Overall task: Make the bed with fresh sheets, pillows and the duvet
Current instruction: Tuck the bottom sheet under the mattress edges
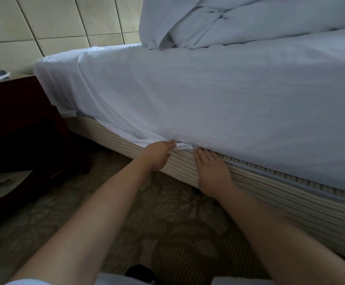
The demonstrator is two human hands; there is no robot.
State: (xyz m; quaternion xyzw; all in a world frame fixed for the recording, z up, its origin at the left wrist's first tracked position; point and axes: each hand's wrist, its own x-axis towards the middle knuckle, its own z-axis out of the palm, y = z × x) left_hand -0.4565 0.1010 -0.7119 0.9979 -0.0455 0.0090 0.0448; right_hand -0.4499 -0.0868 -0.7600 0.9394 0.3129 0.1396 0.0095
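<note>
Far left of my hands, a dark wooden nightstand (17, 112) with papers on top and a sheet of paper (5, 184) low down by the floor. Padded beige wall panels (50, 21) up behind it. White sheet (188, 95) covers the mattress above both my hands and drapes down its side; loose corner hangs untucked up-left of my left hand. My left hand (157, 156) has fingers curled, pinching a bunched fold of the sheet's lower edge right at the gap between mattress and the striped bed base (270, 194). Just right of it, nearly touching that fold, my right hand (210, 173) lies flat against the striped base, fingers straight and pointing up to the sheet edge, gripping nothing; fingertips look partly under the hem, can't tell how far. Patterned carpet (167, 223) below both forearms. Up and right of my hands, a rumpled white duvet (239, 23) piled on the bed top.
</note>
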